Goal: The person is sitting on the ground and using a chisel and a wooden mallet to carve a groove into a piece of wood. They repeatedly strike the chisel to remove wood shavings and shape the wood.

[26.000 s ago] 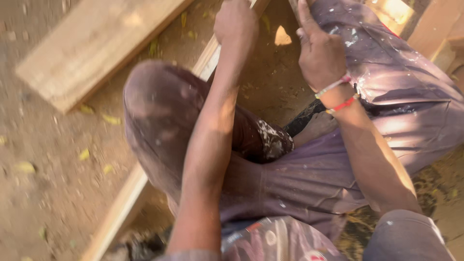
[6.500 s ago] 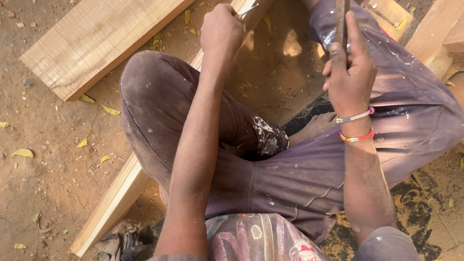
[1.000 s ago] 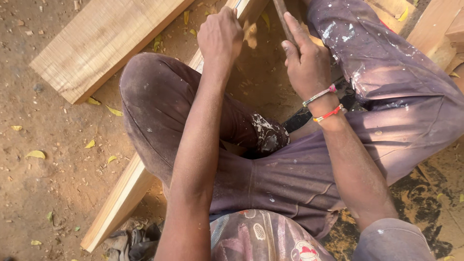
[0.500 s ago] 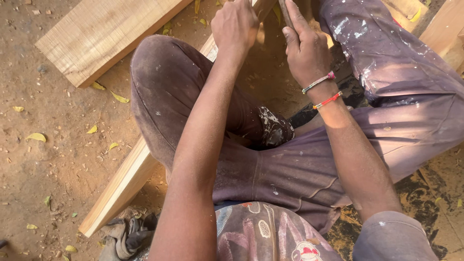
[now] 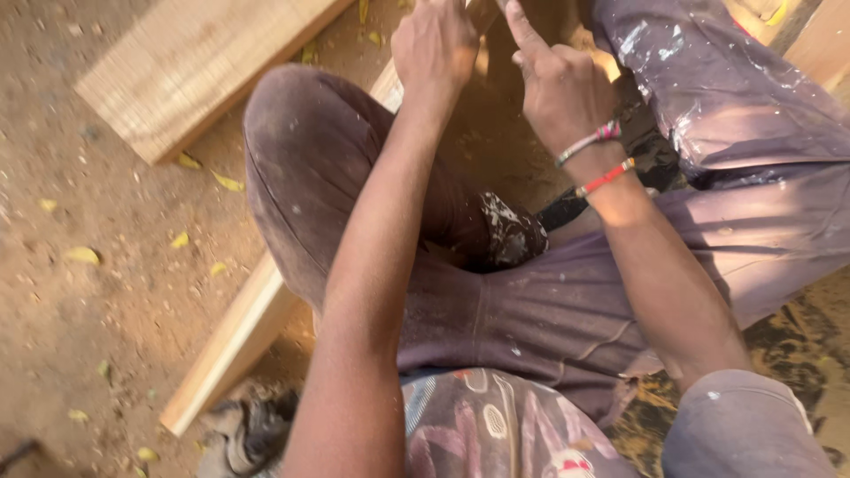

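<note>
Between both sets of fingers, at top edge of view: dark narrow tool shaft [image 5: 485, 12], mostly cropped, kind not clear. Left hand [image 5: 436, 46] curled into a fist, fingers closed tight, apparently round something at the frame edge just left of the shaft; what exactly is gripped can't be told. Right hand [image 5: 560, 88] half open, index finger stretched up toward the shaft, other fingers bent; grip on anything not visible, can't tell. Two bead bracelets [image 5: 598, 159] on right wrist. Long pale wooden batten [image 5: 232, 347] running diagonally from lower left, under the left thigh, up toward the left fingers; long axis lower-left to upper-right, so left hand nearer to it. Wide rough-sawn plank [image 5: 190, 66] well left of left fingers, on dirt floor [image 5: 80, 265]. Paint-spattered purple trousers [image 5: 735, 115] below and right of right fingers.
</note>
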`<state>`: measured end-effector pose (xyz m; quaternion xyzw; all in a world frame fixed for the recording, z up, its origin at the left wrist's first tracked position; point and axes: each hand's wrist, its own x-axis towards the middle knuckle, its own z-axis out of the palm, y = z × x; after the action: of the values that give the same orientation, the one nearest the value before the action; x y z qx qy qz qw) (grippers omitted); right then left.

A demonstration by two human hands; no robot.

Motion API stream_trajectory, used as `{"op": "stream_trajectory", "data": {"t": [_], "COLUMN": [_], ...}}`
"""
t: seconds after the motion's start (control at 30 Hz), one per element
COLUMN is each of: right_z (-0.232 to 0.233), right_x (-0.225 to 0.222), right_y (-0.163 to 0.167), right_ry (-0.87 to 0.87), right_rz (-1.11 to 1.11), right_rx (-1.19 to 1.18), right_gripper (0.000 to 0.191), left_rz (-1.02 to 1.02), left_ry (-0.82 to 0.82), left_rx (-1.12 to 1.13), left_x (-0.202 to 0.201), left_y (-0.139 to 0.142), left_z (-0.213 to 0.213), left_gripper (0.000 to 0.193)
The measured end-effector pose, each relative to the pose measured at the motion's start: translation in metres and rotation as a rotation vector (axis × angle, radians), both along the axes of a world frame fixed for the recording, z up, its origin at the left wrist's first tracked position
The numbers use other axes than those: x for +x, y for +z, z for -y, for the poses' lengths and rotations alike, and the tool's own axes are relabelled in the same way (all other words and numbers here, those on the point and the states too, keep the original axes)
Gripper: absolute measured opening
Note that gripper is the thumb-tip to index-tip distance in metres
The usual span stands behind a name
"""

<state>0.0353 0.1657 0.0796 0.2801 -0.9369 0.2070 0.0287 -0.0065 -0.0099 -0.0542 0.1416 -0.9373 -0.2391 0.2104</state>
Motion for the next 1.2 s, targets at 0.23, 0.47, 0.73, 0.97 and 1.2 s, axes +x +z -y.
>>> {"op": "stream_trajectory", "data": {"t": [0.23,0.47,0.73,0.97,1.2], "right_z": [-0.018,-0.029,-0.014,-0.024,-0.009], "right_x": [-0.003,-0.014,-0.020,-0.023,-0.008], "right_y": [0.023,0.036,-0.024,0.014,0.020], "right_ry": [0.050,-0.048,0.059,0.048,0.062], "right_rz": [-0.313,-0.305,-0.103,-0.257,-0.319], "right_rx": [-0.372,-0.589,-0.126,-0.387,-0.538], "right_gripper": [0.012,0.017,0.028,0.029,0.015], "left_rz": [0.164,0.181,0.106,0.177,0.336], "left_ry": [0.077,0.086,0.095,0.069,0.030], "left_rx": [0.008,0.021,0.029,0.017,0.095], "left_x": [-0.008,-0.011,-0.017,-0.016,-0.010], "left_y": [0.002,-0.001,-0.017,-0.020,0.007], "left_z": [-0.003,-0.004,-0.002,-0.003,-0.003], "left_gripper": [0.017,0.019,0.015,0.018,0.020]}}
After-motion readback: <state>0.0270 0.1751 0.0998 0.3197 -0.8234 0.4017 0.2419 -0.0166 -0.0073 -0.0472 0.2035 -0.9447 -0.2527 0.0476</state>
